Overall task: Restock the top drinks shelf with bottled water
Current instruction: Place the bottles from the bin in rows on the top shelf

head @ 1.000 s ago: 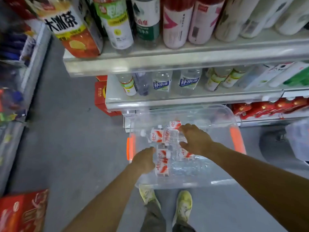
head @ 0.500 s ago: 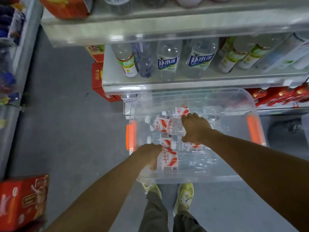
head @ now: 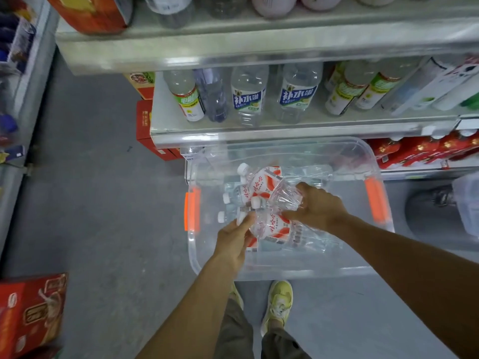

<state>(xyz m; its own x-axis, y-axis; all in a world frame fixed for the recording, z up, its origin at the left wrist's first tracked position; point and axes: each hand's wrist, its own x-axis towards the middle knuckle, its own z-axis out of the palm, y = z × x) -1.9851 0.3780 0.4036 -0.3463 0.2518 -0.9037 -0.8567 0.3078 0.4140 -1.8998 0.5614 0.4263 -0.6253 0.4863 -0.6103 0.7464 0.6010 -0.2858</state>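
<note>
1. Starting at the lower centre of the frame, we log our two yellow-green shoes on the grey floor, just beside the near wall of the bin.
2. Centre frame, our left hand: fingers curled round the cap end of a water bottle with a red-and-white label. The bottle lies tilted over the bin's contents.
3. Right of centre, our right hand: fingers wrapped round the base of a second water bottle. Its white cap points toward the upper left, and its body rests over the other bottles.
4. Under both hands, one clear plastic bin on the floor, with an orange handle at each short side. Inside are loose bottles of the same label, lying on their sides.
5. Lower left corner, one red carton on the floor, well apart from the bin.
6. Above the bin in the frame, the lower shelf: upright drinks, among them two blue-label bottles side by side.
7. Top of the frame, the upper shelf: only the bottoms of its drinks show, and we cannot tell their kind.
</note>
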